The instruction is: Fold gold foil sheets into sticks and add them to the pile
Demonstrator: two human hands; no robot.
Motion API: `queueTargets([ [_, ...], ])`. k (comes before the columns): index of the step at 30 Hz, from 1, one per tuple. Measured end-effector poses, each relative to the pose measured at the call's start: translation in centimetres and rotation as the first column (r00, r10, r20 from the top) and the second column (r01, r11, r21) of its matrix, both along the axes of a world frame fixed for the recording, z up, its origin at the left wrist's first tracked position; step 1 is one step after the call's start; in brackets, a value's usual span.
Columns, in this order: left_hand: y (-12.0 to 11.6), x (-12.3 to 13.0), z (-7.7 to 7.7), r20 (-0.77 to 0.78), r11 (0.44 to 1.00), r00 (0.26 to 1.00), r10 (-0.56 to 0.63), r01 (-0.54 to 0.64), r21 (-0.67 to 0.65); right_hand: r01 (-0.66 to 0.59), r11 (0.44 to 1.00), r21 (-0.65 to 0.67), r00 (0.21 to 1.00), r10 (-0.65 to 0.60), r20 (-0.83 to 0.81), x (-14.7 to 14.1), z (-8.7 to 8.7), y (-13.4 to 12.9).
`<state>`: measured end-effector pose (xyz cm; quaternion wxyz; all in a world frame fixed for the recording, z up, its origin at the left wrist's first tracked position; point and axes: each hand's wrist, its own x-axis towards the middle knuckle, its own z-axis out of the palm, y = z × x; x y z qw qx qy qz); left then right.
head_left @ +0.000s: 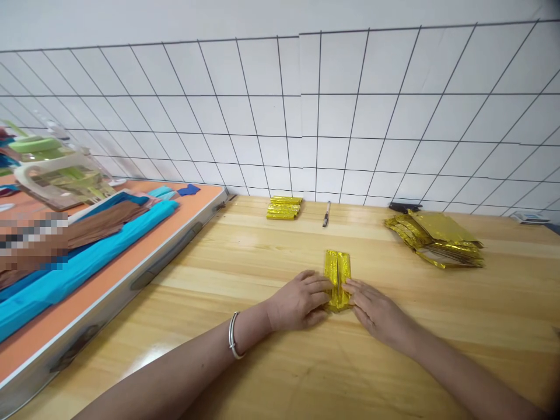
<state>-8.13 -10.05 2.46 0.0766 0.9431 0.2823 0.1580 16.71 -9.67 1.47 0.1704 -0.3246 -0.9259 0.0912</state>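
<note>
A folded gold foil piece (338,274) lies upright-lengthwise on the wooden table, with a seam down its middle. My left hand (301,300) touches its left edge, fingers slightly apart and laid over the side. On the right edge rest the fingertips of my right hand (376,309), its fingers stretched out and close to the foil. Neither hand grasps the foil; both lie against it from above. A silver bangle (235,335) circles my left wrist.
Rolled gold strips (284,207) and a pen (326,214) lie near the tiled wall. Gold sheets (441,236) are piled at the right. An orange-topped table (109,256) on the left holds blue and brown cloth and a green-lidded container (37,146).
</note>
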Motion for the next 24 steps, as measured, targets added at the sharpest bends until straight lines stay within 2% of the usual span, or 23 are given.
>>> queueTargets([
  [6, -0.4, -0.1, -0.7, 0.052, 1.0, 0.999, 0.012, -0.013, 0.012, -0.027, 0.993, 0.114, 0.998, 0.021, 0.053, -0.2, 0.7, -0.7],
  [10, -0.5, -0.3, -0.8, 0.088, 1.0, 0.996, 0.005, -0.007, 0.024, 0.0, 0.993, 0.121, 0.996, -0.011, 0.091, -0.5, 1.1, -1.5],
  [14, -0.7, -0.4, -0.8, 0.091, 1.0, 0.996, 0.011, -0.01, -0.013, 0.055, 0.99, 0.129, 0.997, -0.062, 0.053, -0.6, 0.7, -2.1],
  [19, -0.7, 0.1, -1.1, 0.223, 0.98, 0.962, 0.155, -0.122, -0.155, 0.135, 0.991, 0.012, 0.989, -0.134, -0.054, -0.7, 0.0, -1.9],
  [24, -0.8, 1.1, -1.4, 0.29, 0.925, 0.894, 0.34, -0.263, -0.274, 0.225, 0.966, -0.128, 0.964, -0.24, -0.117, -1.0, 0.2, -1.5],
])
